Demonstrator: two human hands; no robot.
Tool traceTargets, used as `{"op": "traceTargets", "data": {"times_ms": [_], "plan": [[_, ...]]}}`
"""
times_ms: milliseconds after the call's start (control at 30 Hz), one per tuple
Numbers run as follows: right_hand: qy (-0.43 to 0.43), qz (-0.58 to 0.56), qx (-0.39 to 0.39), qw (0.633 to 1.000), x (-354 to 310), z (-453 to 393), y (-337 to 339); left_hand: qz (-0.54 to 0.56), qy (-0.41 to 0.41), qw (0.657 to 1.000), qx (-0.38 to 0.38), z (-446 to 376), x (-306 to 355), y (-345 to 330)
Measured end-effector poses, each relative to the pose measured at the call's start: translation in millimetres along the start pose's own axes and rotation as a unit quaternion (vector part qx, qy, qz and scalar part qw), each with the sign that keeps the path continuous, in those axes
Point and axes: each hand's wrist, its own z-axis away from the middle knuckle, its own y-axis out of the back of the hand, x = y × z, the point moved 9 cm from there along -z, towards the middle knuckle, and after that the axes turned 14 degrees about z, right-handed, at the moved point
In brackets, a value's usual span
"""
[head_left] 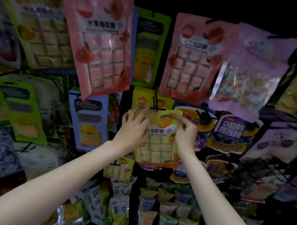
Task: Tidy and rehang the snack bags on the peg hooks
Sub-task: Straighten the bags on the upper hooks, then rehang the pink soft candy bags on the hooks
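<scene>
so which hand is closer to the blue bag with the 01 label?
Left. The left hand holds the yellow bag's upper left edge, just right of the blue bag. The right hand pinches the yellow bag's top right corner, farther away.

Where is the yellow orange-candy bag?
In the head view's centre, the yellow orange-candy bag is held between both hands, its top at a black peg hook, below two pink bags.
</scene>
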Motion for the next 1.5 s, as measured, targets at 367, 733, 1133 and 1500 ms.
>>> {"op": "traceTargets", "data": {"times_ms": [367,733,1133,1500], "plan": [[-0.025,0.002,-0.024,0.999,9.6,-22.2,-21.0,-0.079,-0.045,0.996,0.013,-9.7,-8.2,-12.2],[0.068,0.086,-0.051,0.993,5.1,-24.4,-27.4,-0.138,-0.072,0.988,-0.012,-4.0,-13.6,-26.1],[0.14,0.422,-0.106,0.89,-4.0,-28.7,-75.7,-0.095,-0.028,0.995,-0.026,10.1,-40.4,-8.8],[0.241,0.215,-0.3,0.898,-56.0,70.2,-195.7,-0.02,0.194,0.979,0.055,98.4,-136.8,64.7]]}}
